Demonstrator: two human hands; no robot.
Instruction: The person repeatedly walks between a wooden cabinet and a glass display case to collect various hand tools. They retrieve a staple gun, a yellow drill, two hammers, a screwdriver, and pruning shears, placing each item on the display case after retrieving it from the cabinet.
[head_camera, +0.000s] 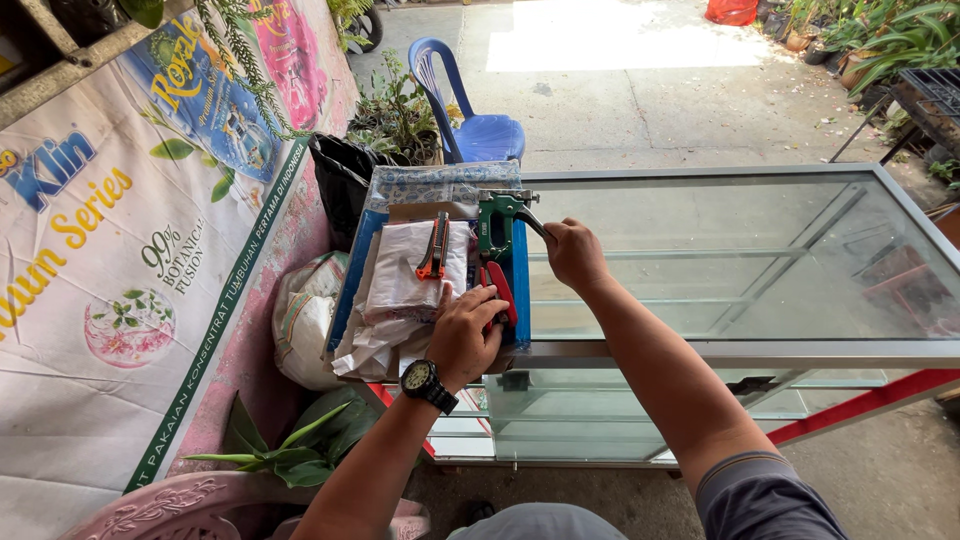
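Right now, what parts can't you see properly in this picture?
- Head view: the red tool is mostly covered by the left hand; its kind cannot be told.
- The green staple gun's handle end sits inside the right hand.
- The base under the white plastic bags is hidden by them.
- The blue chair legs are behind the glass cabinet.

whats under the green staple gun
The staple gun stands on a blue sheet at the end of the glass case, beside white bags. The right hand grips its lever; what lies under the sheet is covered.
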